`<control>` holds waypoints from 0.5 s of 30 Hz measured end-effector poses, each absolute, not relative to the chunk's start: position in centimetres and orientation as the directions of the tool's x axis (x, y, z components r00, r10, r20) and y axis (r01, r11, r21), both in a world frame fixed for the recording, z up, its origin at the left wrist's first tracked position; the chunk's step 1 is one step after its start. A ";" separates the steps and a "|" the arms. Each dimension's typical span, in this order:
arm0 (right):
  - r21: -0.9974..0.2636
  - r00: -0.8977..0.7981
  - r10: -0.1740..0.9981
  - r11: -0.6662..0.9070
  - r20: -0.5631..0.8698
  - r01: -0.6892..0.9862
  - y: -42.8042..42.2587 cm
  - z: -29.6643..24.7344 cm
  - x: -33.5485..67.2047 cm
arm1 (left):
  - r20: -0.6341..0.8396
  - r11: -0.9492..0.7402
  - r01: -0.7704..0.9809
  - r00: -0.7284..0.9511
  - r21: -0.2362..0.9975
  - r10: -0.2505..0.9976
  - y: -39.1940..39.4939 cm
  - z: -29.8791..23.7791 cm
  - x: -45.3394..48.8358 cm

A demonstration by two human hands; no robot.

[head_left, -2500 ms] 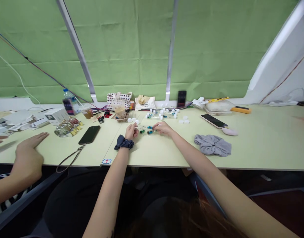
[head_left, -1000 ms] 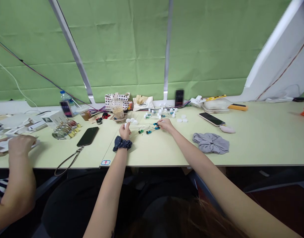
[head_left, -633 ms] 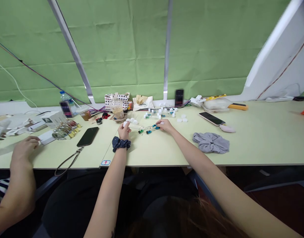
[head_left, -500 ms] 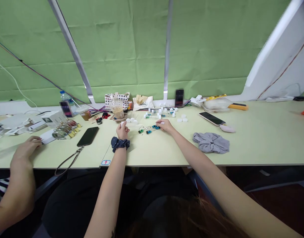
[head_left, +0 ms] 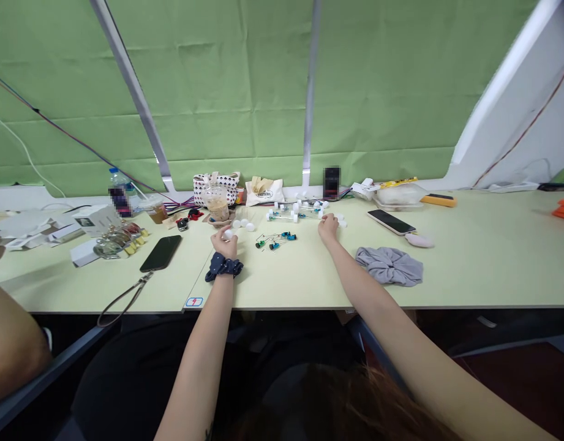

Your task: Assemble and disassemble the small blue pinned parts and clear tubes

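Your left hand pinches a white cap; your right hand, finger state indeterminable, has loose caps at its two o'clock.

Creased green backdrop, black phone — lying flat, bunched gray cloth

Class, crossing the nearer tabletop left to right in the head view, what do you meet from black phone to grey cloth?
black phone → numbered label → left hand → blue and green pieces → right hand → grey cloth
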State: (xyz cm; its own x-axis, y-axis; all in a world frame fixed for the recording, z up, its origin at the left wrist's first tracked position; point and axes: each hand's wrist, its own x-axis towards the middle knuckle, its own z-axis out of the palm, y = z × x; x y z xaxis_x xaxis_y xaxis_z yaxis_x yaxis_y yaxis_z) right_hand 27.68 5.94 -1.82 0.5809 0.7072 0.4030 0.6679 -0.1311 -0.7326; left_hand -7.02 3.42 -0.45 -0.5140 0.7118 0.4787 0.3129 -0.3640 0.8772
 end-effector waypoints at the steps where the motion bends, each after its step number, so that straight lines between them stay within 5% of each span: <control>1: -0.696 0.564 0.721 -0.159 0.402 0.700 5.9 -2.0 27.7 | 0.518 -0.334 0.414 -0.498 0.847 0.696 3.5 -0.7 -7.0; 9: -0.177 0.122 0.795 -0.019 0.594 0.984 6.3 -2.2 25.1 | 0.484 -0.172 0.602 -0.406 0.780 0.775 4.2 -2.1 -6.7; 15: -0.009 -0.203 0.866 0.233 0.457 0.973 8.4 -2.1 23.4 | 0.465 -0.111 0.668 -0.379 0.736 0.800 3.7 -2.0 -7.1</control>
State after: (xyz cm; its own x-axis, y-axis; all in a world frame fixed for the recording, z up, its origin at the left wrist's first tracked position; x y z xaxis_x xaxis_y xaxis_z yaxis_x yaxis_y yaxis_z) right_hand 23.39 8.37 -2.14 -0.2027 0.8660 0.4571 0.9725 0.2326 -0.0095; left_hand -7.14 3.70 -2.04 -0.3793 0.8002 0.4646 0.6677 -0.1109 0.7362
